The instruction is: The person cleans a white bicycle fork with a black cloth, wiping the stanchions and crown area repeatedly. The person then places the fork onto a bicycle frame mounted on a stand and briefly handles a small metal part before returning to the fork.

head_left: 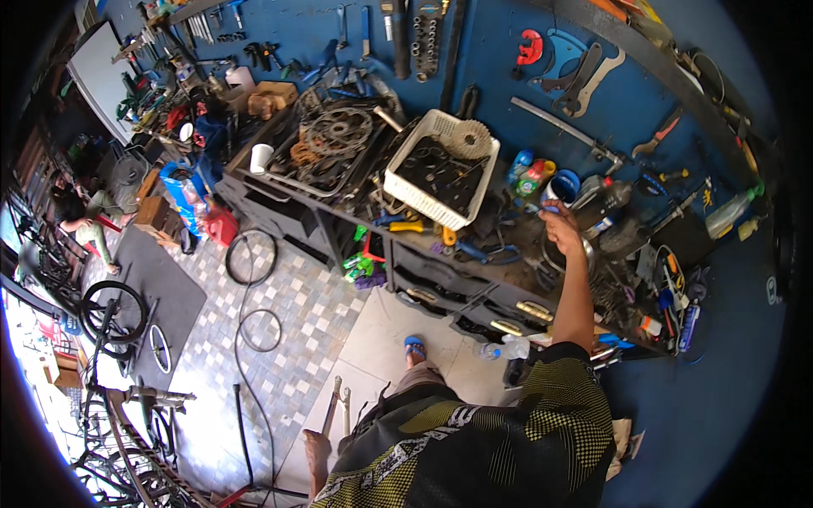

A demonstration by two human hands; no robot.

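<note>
At the lower middle, my left hand (pixel 317 449) is closed round one leg of a two-legged bicycle fork (pixel 331 408). The silver tips of the fork point up and away from me; its other end is hidden by my arm and shirt. My right arm reaches over the workbench (pixel 508 269). There, my right hand (pixel 559 227) has its fingers curled together just in front of a blue cup (pixel 564 186). Anything pinched in them is too small to make out. A green bottle with a red label (pixel 530 179) stands left of that cup.
A white plastic basket (pixel 435 209) of small parts and a tray of chainrings (pixel 332 135) crowd the bench. Tools hang on the blue wall (pixel 487 51). A black hose (pixel 240 356) snakes over the tiled floor. Bicycles and a seated person (pixel 85 216) are at left.
</note>
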